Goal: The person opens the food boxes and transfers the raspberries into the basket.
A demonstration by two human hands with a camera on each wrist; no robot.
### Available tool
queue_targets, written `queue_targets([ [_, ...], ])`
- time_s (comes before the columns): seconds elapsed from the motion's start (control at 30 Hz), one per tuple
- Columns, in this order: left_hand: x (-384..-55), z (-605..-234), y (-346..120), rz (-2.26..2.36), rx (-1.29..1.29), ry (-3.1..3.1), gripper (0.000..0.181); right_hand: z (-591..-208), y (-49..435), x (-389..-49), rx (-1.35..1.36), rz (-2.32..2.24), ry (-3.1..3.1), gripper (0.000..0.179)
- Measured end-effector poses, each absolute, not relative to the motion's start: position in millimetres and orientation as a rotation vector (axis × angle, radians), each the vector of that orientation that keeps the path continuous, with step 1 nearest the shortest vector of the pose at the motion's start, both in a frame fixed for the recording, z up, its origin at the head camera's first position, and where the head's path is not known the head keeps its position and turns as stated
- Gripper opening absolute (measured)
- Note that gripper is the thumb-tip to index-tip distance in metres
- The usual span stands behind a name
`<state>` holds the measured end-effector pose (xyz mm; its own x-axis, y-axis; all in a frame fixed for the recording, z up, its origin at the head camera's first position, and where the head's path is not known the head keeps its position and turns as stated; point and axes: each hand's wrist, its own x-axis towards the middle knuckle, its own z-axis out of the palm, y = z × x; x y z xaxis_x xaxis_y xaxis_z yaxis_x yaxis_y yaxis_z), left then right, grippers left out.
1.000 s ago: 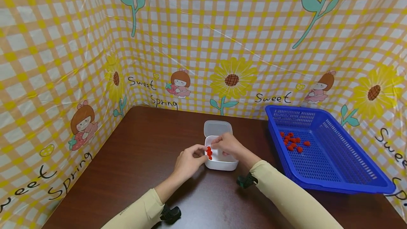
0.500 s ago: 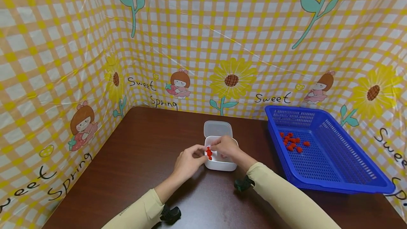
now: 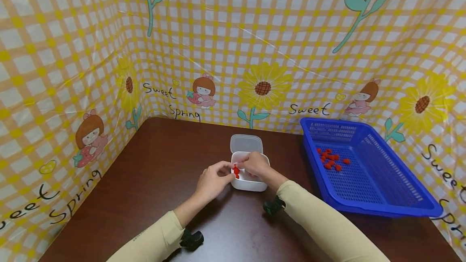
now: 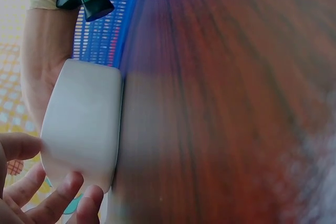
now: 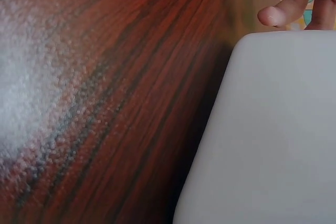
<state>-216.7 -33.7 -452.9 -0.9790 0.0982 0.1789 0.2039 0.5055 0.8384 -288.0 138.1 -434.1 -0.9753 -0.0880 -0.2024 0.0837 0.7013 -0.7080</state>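
A white lidded box (image 3: pixel 251 185) stands mid-table, its translucent lid (image 3: pixel 246 144) flipped up at the back. Inside along its left wall lie several small red raspberry-like pieces (image 3: pixel 236 172). My left hand (image 3: pixel 211 181) holds the box's left side, index finger at the far part of the rim, thumb nearer me. In the left wrist view its fingertips (image 4: pixel 70 184) meet the white wall. Reaching in from the right, my right hand (image 3: pixel 256 165) has bent fingers, tips right by the farthest red piece. I cannot tell whether they pinch it.
A blue perforated basket (image 3: pixel 378 207) stands on the right, with several more red pieces (image 3: pixel 329 160) toward its left side. Around the dark wood table (image 3: pixel 174 144) hangs a checked, sunflower-printed cloth (image 3: pixel 218 43). Each wrist carries a black camera (image 3: pixel 274 205).
My right hand has shifted slightly left inside the box, closer to the red pieces. The left hand keeps its place on the box. The head view has tilted a little.
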Motion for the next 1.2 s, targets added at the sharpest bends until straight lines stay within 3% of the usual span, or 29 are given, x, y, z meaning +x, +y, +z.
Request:
queue_targets([
  [0.93,-212.4,-449.3,-32.3,-1.501,-0.233,-2.632,0.026,-437.3,136.4,-289.2,-0.009,-1.111,2.693,0.012],
  [1.2,-210.9,-449.6,-30.2,-1.500,-0.226,-2.643,0.026,-438.4,138.6,-286.5,-0.022,-1.119,2.698,0.023],
])
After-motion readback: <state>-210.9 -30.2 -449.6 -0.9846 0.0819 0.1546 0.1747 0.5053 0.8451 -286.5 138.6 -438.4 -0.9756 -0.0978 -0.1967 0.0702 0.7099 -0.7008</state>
